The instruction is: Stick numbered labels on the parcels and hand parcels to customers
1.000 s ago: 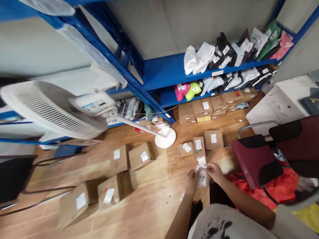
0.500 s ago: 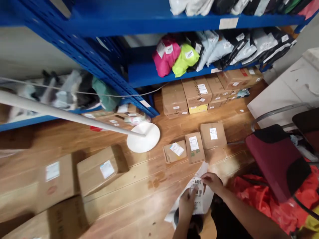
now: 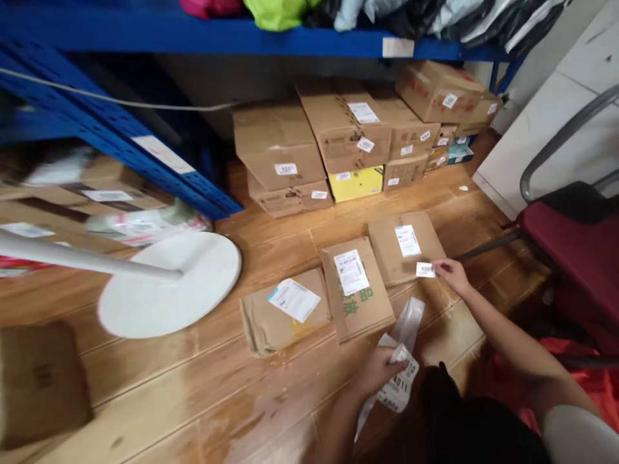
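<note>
I see the 4009 label (image 3: 425,270) pinched in my right hand (image 3: 452,276), at the near right corner of a carton (image 3: 384,248); whether they touch, I cannot tell. My left hand (image 3: 374,372) grips the label strip (image 3: 400,390). Two more cartons (image 3: 333,309) lie left, before a round white base (image 3: 193,296).

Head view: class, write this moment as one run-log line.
right hand: holds single label near a labelled carton | left hand: holds label strip
</note>
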